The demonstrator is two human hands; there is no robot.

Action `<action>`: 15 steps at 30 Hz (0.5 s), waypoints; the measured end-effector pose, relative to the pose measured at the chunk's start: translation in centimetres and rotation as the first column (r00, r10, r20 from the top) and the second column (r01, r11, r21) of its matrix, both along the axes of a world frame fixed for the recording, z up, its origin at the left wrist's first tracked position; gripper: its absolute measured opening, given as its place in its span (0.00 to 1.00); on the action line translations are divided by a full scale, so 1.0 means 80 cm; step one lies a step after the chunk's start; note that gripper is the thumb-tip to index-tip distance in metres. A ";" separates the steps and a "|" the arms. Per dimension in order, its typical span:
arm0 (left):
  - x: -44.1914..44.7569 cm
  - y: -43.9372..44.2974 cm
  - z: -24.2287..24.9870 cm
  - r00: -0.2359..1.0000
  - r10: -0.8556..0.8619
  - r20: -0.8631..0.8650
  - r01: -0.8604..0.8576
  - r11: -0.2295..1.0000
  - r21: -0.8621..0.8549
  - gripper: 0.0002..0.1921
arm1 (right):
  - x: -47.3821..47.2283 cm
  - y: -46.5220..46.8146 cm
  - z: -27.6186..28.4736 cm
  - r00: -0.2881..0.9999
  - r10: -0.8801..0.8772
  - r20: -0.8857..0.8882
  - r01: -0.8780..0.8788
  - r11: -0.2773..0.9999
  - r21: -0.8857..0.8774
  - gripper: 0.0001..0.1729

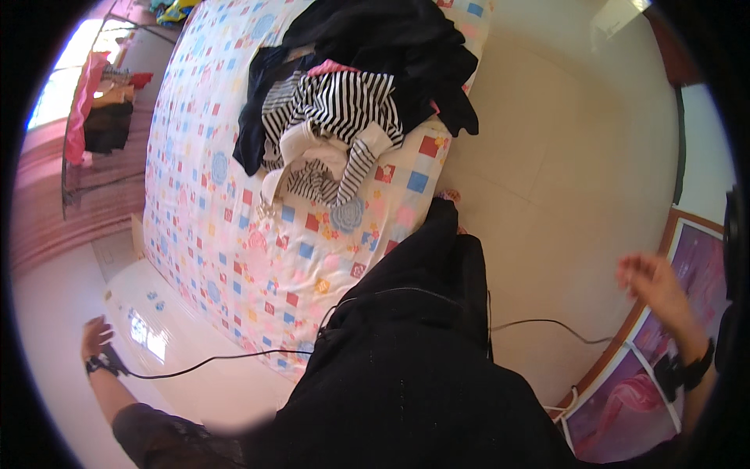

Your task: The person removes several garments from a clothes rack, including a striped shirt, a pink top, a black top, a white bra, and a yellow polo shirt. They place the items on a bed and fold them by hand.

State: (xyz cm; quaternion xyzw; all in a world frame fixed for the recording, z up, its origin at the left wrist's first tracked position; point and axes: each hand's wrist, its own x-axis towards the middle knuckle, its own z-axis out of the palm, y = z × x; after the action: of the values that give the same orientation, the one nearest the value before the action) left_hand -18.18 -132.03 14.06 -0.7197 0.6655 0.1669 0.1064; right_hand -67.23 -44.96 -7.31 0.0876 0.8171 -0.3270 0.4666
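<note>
My left hand [98,336] is held out at the far left with nothing in it, in front of the glossy white headboard [193,337]. At the far right, my right hand [651,282] is raised and slightly blurred, its fingers apart and holding nothing. Each wrist wears a dark band, and a black cable [217,357] runs from the left one towards my body. Before me on the bed lies a heap of clothes: a black-and-white striped top [345,99], a cream garment with rounded cups [299,143], and black clothing [375,29]. Neither hand touches the heap.
A patterned sheet [252,275] covers the bed. Clothes hang from a rack [108,126] by a bright window and pink curtain [35,199] on the left. To my right are a tiled floor [539,146] and a purple panel [697,258] with brown edging. Another cable [548,320] hangs there.
</note>
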 end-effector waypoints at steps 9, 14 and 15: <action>-0.324 -0.073 -0.037 0.954 -0.295 0.055 0.298 0.913 -0.279 0.24 | -0.057 -0.302 -0.301 0.840 0.267 -0.472 -0.532 0.571 -0.625 0.13; -0.434 -0.046 -0.303 0.792 -0.606 0.074 0.611 0.786 -0.100 0.20 | 0.012 -0.403 -0.508 0.760 0.301 -0.576 -0.563 0.747 -0.352 0.15; -0.453 -0.040 -0.365 0.732 -0.680 0.044 0.682 0.730 -0.049 0.19 | 0.027 -0.410 -0.534 0.731 0.330 -0.598 -0.572 0.774 -0.271 0.15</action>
State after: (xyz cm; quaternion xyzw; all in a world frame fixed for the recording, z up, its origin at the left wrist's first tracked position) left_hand -54.40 -135.25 -15.13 -0.4309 0.8863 0.0874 0.1455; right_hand -65.06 -77.76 -50.04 -0.3177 0.8115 -0.3856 0.3030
